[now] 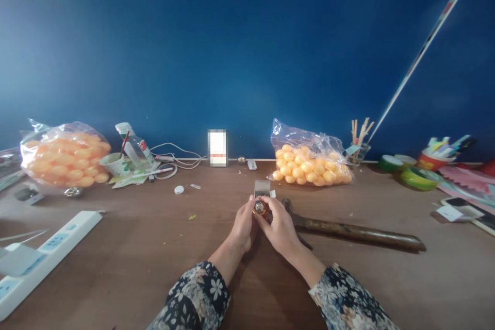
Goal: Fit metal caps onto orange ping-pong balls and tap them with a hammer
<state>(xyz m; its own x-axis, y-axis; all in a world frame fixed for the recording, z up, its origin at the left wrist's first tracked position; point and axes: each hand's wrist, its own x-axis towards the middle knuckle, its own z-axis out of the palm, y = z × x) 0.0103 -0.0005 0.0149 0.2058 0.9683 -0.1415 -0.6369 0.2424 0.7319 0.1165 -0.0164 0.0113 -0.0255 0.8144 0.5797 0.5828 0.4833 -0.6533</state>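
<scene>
Between my left hand [244, 223] and my right hand [279, 224] is a small round thing [259, 208] with an orange rim and a shiny, metallic-looking middle. Fingers of both hands close around its sides; its exact kind is unclear. Just beyond the fingertips stands a small greyish, see-through piece [262, 187], its lower part dark. A hammer [358, 232] with a worn wooden handle lies to the right, its dark head close beside my right hand and partly hidden by it.
Bags of orange balls stand at left [67, 157] and right [309, 165]. A power strip [73, 232] lies at left, near a plastic bottle [135, 147] and paper cup [116, 164]. Tape rolls [419, 178], a pen cup [433, 160] and a phone [485, 219] are at right.
</scene>
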